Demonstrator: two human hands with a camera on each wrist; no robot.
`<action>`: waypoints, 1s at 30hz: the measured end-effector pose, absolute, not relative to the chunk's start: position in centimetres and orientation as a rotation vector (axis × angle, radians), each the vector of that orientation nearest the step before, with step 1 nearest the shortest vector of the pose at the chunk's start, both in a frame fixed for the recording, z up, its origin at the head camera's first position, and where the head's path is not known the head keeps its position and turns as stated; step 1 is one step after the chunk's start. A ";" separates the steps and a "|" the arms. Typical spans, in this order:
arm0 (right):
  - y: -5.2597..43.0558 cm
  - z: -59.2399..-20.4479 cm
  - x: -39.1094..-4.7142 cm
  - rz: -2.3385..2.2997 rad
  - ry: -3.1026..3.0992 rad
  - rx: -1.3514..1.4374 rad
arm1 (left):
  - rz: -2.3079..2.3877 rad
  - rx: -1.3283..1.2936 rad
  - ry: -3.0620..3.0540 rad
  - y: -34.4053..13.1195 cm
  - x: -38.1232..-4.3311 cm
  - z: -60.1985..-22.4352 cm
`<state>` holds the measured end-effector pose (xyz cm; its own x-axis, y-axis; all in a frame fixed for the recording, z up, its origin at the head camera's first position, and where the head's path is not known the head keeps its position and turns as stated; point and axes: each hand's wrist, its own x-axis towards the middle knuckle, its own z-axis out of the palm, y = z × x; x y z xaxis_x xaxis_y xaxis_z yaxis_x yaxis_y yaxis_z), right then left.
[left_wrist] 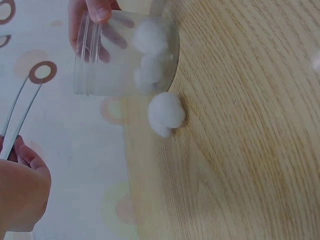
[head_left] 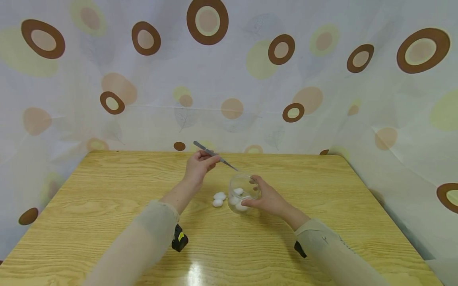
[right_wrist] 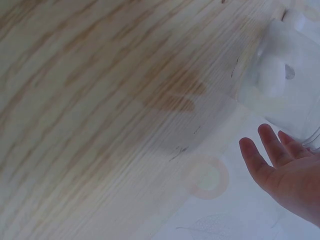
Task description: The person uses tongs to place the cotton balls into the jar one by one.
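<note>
Metal tweezers [head_left: 216, 155] are pinched in my left hand [head_left: 200, 167], their tips slightly apart and empty, above and beside the rim of a clear jar [head_left: 232, 204]. The left wrist view shows the tweezers' two prongs [left_wrist: 22, 112] spread. My right hand [head_left: 268, 198] grips the jar's right side, thumb in front and fingers behind. Several white cotton balls [left_wrist: 150, 37] lie inside the jar. Left of it on the table sit loose cotton balls [head_left: 219, 199], close to its base. In the right wrist view, fingers [right_wrist: 272, 150] show beside the jar wall [right_wrist: 295, 115].
The wood-grain table [head_left: 125, 190] spreads out around the jar. A patterned curtain [head_left: 229, 79] hangs behind it and at both sides. Black wrist devices [head_left: 179, 238] show under the sleeves.
</note>
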<state>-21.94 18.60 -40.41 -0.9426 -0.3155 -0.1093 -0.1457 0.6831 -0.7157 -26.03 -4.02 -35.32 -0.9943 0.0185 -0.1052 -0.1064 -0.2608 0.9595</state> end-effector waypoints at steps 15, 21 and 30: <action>18.7 -40.6 -22.1 -1.083 2.688 -0.386 | 2.398 -0.187 1.915 -6.9 -26.2 -37.3; 18.7 -40.6 -22.1 -1.084 2.690 -0.387 | 2.360 -0.227 1.975 -7.4 -26.1 -37.9; 18.6 -40.4 -22.0 -1.078 2.696 -0.384 | 2.245 -0.190 2.154 -7.7 -25.9 -39.2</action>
